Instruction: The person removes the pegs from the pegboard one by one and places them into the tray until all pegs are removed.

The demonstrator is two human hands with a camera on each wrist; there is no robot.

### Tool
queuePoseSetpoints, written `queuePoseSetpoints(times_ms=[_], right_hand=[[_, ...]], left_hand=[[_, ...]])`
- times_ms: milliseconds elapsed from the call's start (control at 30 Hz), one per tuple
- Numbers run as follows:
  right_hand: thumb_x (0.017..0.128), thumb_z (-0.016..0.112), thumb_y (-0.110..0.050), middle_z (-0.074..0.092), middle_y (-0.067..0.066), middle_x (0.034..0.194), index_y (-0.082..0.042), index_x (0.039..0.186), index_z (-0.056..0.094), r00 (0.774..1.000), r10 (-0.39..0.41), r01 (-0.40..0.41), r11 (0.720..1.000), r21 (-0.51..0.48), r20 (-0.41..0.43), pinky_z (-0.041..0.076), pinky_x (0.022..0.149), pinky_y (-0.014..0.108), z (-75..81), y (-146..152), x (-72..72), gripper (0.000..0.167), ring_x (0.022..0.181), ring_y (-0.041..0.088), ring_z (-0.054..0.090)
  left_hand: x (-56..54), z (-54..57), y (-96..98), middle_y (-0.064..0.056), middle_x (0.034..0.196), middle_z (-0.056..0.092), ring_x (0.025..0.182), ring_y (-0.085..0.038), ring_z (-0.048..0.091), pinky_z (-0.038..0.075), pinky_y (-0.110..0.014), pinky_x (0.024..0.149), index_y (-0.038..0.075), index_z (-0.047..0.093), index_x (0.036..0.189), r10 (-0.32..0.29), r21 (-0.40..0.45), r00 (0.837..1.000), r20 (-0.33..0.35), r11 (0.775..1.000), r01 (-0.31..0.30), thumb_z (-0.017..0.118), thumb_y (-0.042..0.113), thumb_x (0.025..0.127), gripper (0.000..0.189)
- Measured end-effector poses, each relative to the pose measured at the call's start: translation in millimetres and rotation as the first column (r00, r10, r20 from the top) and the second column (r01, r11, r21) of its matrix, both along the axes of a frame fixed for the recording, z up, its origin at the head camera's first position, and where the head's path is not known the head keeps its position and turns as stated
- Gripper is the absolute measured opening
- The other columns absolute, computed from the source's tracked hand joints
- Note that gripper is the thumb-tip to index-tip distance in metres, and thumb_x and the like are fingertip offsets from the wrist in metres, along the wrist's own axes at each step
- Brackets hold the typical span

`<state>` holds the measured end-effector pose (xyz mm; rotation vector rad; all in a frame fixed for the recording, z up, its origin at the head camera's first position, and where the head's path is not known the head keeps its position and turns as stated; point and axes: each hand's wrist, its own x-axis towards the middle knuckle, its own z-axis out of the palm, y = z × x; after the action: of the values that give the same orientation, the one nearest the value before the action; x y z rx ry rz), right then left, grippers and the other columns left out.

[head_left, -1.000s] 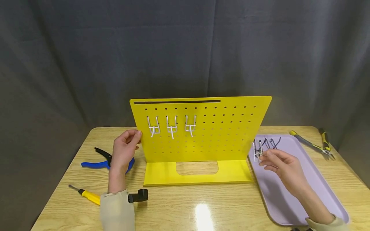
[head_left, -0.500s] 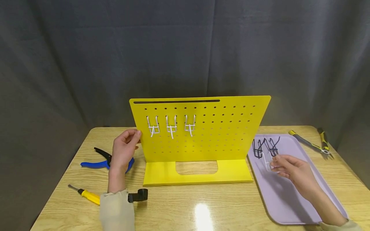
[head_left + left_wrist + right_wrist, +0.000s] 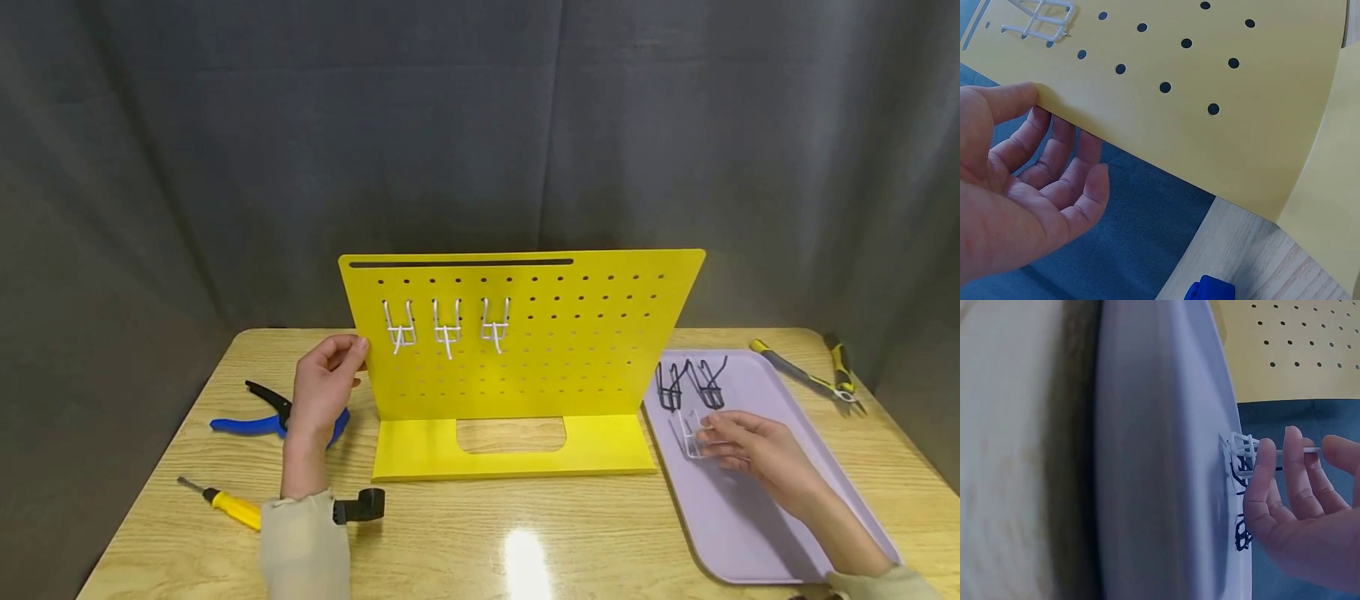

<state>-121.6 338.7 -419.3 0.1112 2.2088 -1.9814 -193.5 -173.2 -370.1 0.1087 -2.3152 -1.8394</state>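
Note:
A yellow pegboard (image 3: 570, 383) stands upright on its own base, with three white wire hooks (image 3: 448, 331) hung in a row at its upper left. My left hand (image 3: 321, 379) pinches the board's left edge; the left wrist view shows the thumb (image 3: 1013, 103) in front and the fingers behind. Over the lilac tray (image 3: 738, 533), my right hand (image 3: 767, 457) pinches another white wire hook (image 3: 691, 454) by its prong, between thumb and fingertips. In the right wrist view, this hook's frame (image 3: 1251, 450) is close over the tray. Two black wire hooks (image 3: 671, 398) lie at the tray's far left.
Blue-handled cutters (image 3: 251, 427) and a yellow screwdriver (image 3: 234, 509) lie left of the board, near my left forearm. Beyond the tray, on the right, are pliers (image 3: 798, 372) and a second yellow-and-black tool (image 3: 842, 367). A dark curtain (image 3: 480, 125) hangs behind the table.
My right hand has moved right and down over the tray with the white hook, away from the board's right edge. The black hooks show more fully. My left hand has stayed on the board.

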Motion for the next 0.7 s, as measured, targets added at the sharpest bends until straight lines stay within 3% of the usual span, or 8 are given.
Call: queuePoseSetpoints(times_ms=[167, 367, 500, 700], right_hand=[[0.1, 0.054, -0.022, 0.072, -0.005, 0.091, -0.013, 0.104, 0.066, 1.0, -0.01, 0.009, 0.998, 0.059, 0.024, 0.054, 0.073, 0.025, -2.2, -4.0, -4.0, 0.016, 0.083, 0.012, 0.069], [0.1, 0.054, -0.023, 0.071, -0.005, 0.089, -0.016, 0.101, 0.067, 0.999, -0.036, 0.035, 0.998, 0.047, 0.021, 0.054, 0.072, 0.025, -8.1, -5.9, -2.3, 0.015, 0.081, 0.011, 0.068], [0.1, 0.053, -0.026, 0.071, -0.005, 0.093, -0.015, 0.109, 0.063, 0.999, -0.026, 0.023, 0.997, 0.072, 0.034, 0.054, 0.073, 0.026, -7.7, -6.0, -3.3, 0.017, 0.083, 0.012, 0.068], [0.1, 0.053, -0.023, 0.072, -0.003, 0.097, -0.025, 0.124, 0.052, 1.0, 0.02, -0.019, 0.994, 0.104, -0.009, 0.054, 0.071, 0.028, -3.3, -8.1, -1.1, 0.024, 0.083, 0.016, 0.069]], left_hand=[[-0.2, 0.3, -0.6, -0.011, 0.101, 0.063, 0.089, -0.017, 0.057, 0.047, -0.032, 0.08, 0.0, 0.061, 0.117, -0.002, -0.007, 1.0, 0.013, 1.0, 0.002, 0.055, 0.031, 0.098, 0.036], [0.8, -0.6, -0.3, -0.012, 0.104, 0.063, 0.093, -0.019, 0.058, 0.046, -0.028, 0.078, 0.001, 0.06, 0.118, -0.014, -0.012, 1.0, 0.023, 1.0, 0.014, 0.054, 0.031, 0.099, 0.036], [0.1, 0.0, -0.6, -0.012, 0.105, 0.063, 0.088, -0.012, 0.057, 0.046, -0.027, 0.077, 0.001, 0.06, 0.118, -0.007, -0.018, 1.0, 0.024, 1.0, 0.008, 0.054, 0.033, 0.098, 0.037], [1.2, 1.3, -0.2, -0.013, 0.109, 0.062, 0.1, -0.027, 0.057, 0.045, -0.027, 0.078, 0.001, 0.06, 0.119, -0.005, -0.012, 1.0, 0.031, 1.0, 0.005, 0.054, 0.034, 0.098, 0.04]])
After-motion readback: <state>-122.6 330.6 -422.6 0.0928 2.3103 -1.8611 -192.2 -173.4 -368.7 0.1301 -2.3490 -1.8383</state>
